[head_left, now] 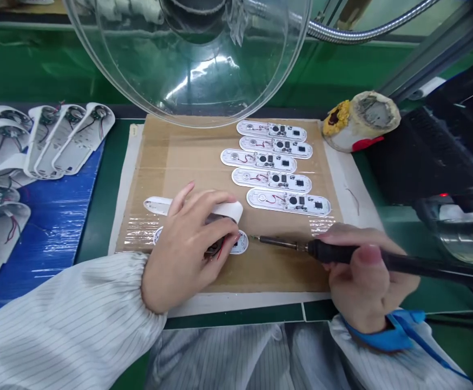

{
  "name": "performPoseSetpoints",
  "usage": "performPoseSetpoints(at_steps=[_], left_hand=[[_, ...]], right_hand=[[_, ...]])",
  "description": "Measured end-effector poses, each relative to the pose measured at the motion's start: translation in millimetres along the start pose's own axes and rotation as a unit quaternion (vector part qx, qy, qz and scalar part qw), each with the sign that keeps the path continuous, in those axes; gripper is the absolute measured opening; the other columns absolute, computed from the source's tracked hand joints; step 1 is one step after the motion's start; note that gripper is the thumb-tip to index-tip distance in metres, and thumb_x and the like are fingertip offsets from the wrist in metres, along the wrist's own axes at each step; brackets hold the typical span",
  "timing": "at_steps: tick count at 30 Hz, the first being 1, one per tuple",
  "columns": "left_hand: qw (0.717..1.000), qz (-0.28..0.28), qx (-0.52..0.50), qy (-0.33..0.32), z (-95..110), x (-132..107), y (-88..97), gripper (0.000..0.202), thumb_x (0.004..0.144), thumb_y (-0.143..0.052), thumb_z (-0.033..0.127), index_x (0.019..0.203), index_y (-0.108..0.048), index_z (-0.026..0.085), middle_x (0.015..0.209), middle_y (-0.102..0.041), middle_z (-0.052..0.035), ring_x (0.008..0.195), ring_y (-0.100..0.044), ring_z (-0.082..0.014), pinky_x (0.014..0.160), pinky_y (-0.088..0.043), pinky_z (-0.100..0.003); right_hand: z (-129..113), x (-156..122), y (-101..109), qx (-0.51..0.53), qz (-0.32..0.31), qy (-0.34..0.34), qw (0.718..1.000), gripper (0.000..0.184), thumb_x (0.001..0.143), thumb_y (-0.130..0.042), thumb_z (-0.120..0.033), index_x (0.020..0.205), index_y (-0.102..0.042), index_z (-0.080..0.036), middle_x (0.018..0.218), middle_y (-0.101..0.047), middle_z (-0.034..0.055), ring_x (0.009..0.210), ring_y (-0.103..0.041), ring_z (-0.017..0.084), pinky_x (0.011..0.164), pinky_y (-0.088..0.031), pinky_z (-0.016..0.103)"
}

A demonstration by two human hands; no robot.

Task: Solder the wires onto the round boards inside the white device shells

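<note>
My left hand (pixel 196 238) is closed around a white plastic housing (pixel 233 210), and its fingers hide much of it. A little red wire shows under the fingertips. Below that hand lies a white circuit board (pixel 242 242), mostly covered, with its rounded right end showing. My right hand (pixel 366 268) grips a soldering iron (pixel 326 252) by its black handle. The iron's tip points left and stops just short of the board's right end. Beyond the hands, several white boards in oval carriers (pixel 289 203) with red wires lie in a staggered column.
Cardboard (pixel 188 157) covers the work area. Several white housings with wires (pixel 84 138) lie on a blue mat (pixel 58 216) at left. A clear fume hood (pixel 196 81) hangs above the far edge. At right stand a solder-crusted pot (pixel 358 122) and a black box (pixel 415 157).
</note>
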State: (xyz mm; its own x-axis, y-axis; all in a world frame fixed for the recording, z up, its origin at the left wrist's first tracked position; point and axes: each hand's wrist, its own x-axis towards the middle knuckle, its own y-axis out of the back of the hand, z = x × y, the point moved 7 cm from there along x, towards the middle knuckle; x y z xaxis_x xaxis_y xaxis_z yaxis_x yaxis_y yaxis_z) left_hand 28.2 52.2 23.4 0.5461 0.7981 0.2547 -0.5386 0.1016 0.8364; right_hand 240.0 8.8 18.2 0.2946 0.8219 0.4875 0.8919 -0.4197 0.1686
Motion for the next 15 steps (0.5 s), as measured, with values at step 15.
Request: performPoseSetpoints(at_steps=[15], left_hand=[[1.000, 0.001, -0.009, -0.017, 0.1, -0.5, 0.3, 0.014, 0.093, -0.056, 0.016, 0.087, -0.068, 0.020, 0.126, -0.062, -0.0070, 0.119, -0.057, -0.0186, 0.115, -0.028, -0.045]], right_hand=[[-5.7, -0.9, -10.0, -0.023, -0.083, 0.052, 0.995, 0.016, 0.089, -0.059, -0.020, 0.088, -0.074, -0.022, 0.072, -0.067, 0.0018, 0.051, -0.056, 0.013, 0.040, -0.045, 0.026]])
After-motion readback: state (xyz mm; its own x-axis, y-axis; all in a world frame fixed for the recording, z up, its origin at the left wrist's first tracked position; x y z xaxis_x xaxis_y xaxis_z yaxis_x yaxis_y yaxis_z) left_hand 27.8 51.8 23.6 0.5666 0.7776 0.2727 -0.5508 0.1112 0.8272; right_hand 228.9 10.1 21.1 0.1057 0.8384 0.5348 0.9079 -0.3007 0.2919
